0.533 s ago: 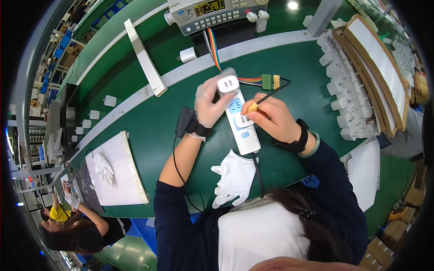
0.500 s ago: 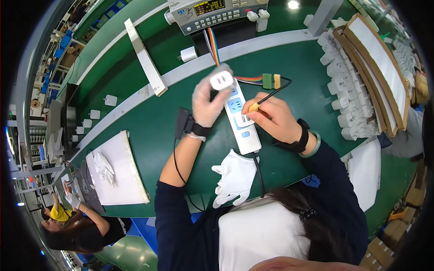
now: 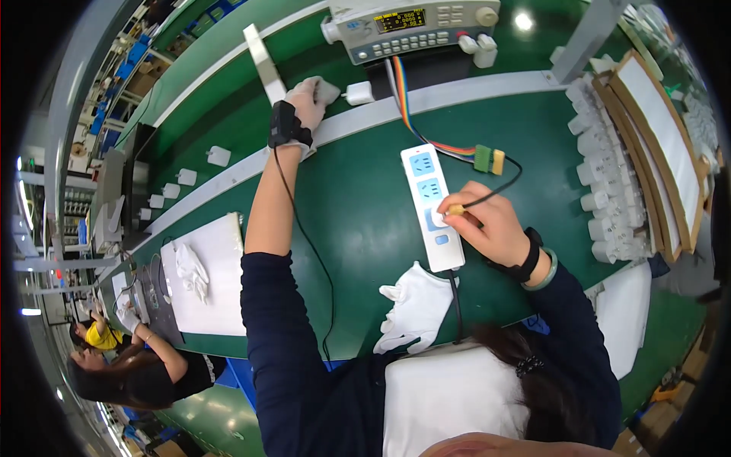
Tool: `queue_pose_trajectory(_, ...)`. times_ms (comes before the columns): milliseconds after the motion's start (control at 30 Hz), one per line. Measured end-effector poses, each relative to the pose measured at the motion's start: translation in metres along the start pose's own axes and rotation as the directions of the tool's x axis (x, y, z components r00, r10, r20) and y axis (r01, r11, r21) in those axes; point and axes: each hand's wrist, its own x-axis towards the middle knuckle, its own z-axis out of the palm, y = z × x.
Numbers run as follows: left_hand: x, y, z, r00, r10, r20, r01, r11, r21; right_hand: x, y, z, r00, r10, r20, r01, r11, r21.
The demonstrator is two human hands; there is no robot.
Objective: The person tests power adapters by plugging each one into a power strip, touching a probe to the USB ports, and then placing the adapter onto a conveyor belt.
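- Currently the green tabletop (image 3: 365, 221) carries everything; the white power strip (image 3: 431, 204) lies just ahead of the right hand (image 3: 491, 228), touching it, well apart from the left hand (image 3: 308, 107).
- Strip's long axis runs roughly away from the person, slightly tilted: cord end near the body, far end toward the grey bench instrument (image 3: 415, 27) beyond both hands.
- Right hand is clearly the nearer one: it sits on the strip's right edge, fingers pinched around a thin yellow-tipped probe (image 3: 454, 209) whose tip meets a socket near the strip's near end. Black lead runs from the probe up toward the green-and-yellow connector (image 3: 489, 158).
- Left arm is stretched far forward and left, hand closed over a small white plug adapter (image 3: 327, 91) on the pale strip along the conveyor edge; wrist strap (image 3: 283, 126) with cable trailing back.
- White glove (image 3: 415, 308) lies loose, near side of the right hand, beside the strip's cord.
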Motion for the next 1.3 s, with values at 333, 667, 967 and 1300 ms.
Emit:
queue_pose_trajectory(333, -0.067, -0.190, -0.080, 0.923, -0.359, 0.138, 0.134, 0.637, 0.759, 0.002, 0.003, 0.003, 0.999, -0.042, 0.020, 0.040, 0.995, 0.092)
queue_pose_trajectory(667, -0.074, -0.015, -0.057, 0.992, -0.100, 0.074, 0.119, 0.574, -0.810, -0.005, 0.018, 0.004, 1.000, -0.024, -0.004, 0.025, 0.990, 0.135)
queue_pose_trajectory(967, -0.109, 0.167, -0.007, 0.967, 0.217, 0.134, 0.062, 0.308, -0.949, -0.002, 0.021, 0.005, 0.997, -0.074, -0.027, 0.077, 0.992, 0.102)
queue_pose_trajectory(1300, -0.112, 0.181, -0.014, 0.892, 0.452, 0.012, -0.332, 0.672, -0.662, -0.003, 0.022, 0.004, 0.997, -0.078, -0.022, 0.079, 0.994, 0.081)
